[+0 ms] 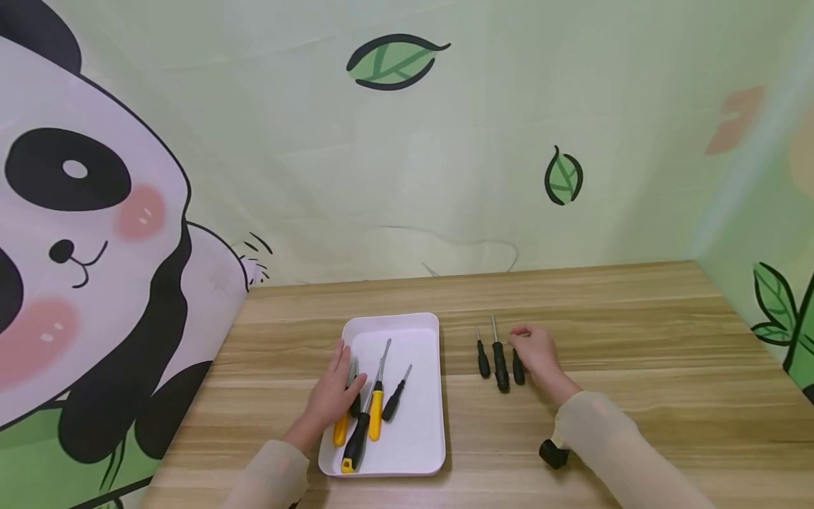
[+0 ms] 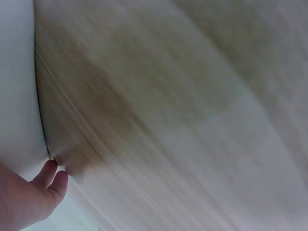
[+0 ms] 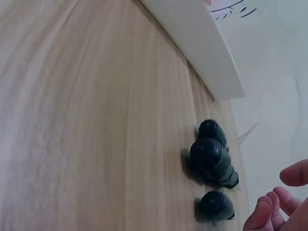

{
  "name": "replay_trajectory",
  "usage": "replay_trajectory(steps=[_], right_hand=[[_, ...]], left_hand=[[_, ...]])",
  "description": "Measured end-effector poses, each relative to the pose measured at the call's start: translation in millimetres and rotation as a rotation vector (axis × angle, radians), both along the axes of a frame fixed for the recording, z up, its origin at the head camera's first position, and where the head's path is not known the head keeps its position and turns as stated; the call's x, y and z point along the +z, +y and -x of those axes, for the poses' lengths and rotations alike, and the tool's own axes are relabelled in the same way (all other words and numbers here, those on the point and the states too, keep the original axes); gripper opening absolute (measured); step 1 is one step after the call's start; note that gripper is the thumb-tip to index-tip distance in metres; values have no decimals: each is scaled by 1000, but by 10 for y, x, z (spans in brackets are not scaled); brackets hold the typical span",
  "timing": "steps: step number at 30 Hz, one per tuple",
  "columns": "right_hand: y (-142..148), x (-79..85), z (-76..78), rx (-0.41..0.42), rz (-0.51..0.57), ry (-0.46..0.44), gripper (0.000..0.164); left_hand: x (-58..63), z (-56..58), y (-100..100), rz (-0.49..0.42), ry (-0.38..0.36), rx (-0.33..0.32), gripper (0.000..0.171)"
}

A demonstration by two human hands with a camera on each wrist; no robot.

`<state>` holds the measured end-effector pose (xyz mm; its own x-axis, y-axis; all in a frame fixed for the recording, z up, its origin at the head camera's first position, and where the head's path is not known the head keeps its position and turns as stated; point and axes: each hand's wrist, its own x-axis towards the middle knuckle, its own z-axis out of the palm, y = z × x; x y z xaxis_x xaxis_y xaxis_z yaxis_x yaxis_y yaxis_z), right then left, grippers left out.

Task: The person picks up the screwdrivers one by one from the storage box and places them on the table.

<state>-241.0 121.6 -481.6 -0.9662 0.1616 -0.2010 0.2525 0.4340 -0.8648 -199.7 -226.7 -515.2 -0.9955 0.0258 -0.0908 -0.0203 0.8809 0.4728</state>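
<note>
My left hand [image 1: 333, 392] lies with straight fingers along the left rim of a white tray [image 1: 422, 424], its thumb reaching over the inside. Several screwdrivers lie in the tray, among them a yellow-handled screwdriver [image 1: 376, 413], a black screwdriver with a yellow end [image 1: 356, 442] and a small black screwdriver [image 1: 394, 401]. Right of the tray, my right hand [image 1: 537, 353] is over the shaft end of a short black screwdriver [image 1: 518, 371], hiding its shaft. Thumb and fingers look apart in the right wrist view. Beside it lie a larger black screwdriver [image 1: 500, 367] and another short black screwdriver [image 1: 483, 360].
The wooden table [image 1: 668, 339] meets a printed cloth backdrop [image 1: 305, 177] at its far edge. A black wrist device [image 1: 553, 454] hangs under the right sleeve.
</note>
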Motion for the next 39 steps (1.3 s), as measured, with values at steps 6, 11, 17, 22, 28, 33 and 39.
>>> replay_trajectory(steps=[6, 11, 17, 22, 28, 33, 39], right_hand=[[-80, 78, -34, 26, 97, -19, 29], [-148, 142, -62, 53, 157, -38, 29], [-244, 204, -101, 95, 212, -69, 30], [-324, 253, -142, 135, 262, -94, 30], [-380, 272, -180, 223, 275, -140, 35], [-442, 272, -221, 300, 270, -158, 36], [-533, 299, -276, 359, 287, -182, 39]], left_hand=[[-3, -6, -5, 3, -3, -1, 74], [0, -3, -13, -4, 0, 0, 74], [3, -5, -29, 5, 4, -1, 74], [5, -13, -26, 7, 5, 5, 73], [10, -8, -5, -6, 9, 0, 73], [8, 0, -3, -2, 11, -5, 73], [-5, -6, -21, -14, -4, 5, 73]])
